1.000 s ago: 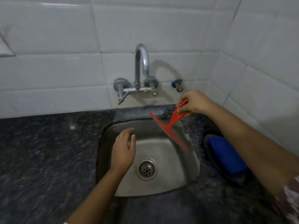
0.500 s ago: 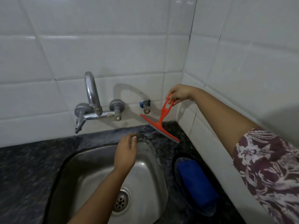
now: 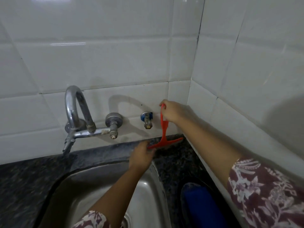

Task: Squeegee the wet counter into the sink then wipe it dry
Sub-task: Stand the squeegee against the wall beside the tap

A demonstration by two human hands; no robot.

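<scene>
A red squeegee (image 3: 164, 134) hangs upright against the white tiled back wall, its blade just above the dark granite counter (image 3: 177, 158) in the back right corner. My right hand (image 3: 172, 112) grips the top of its handle. My left hand (image 3: 143, 155) reaches over the back right rim of the steel sink (image 3: 98, 186), and its fingers touch the left end of the blade. A blue cloth or sponge (image 3: 200, 206) lies in a dark dish on the counter to the right of the sink.
A chrome tap (image 3: 77, 116) with two valves juts from the back wall over the sink's left side. A small blue-capped valve (image 3: 146, 119) sits just left of the squeegee handle. White tiled walls meet in a corner at the right.
The right hand has carried the squeegee from over the sink up into the back right corner and turned it upright. The left hand has followed and now touches the blade's end.
</scene>
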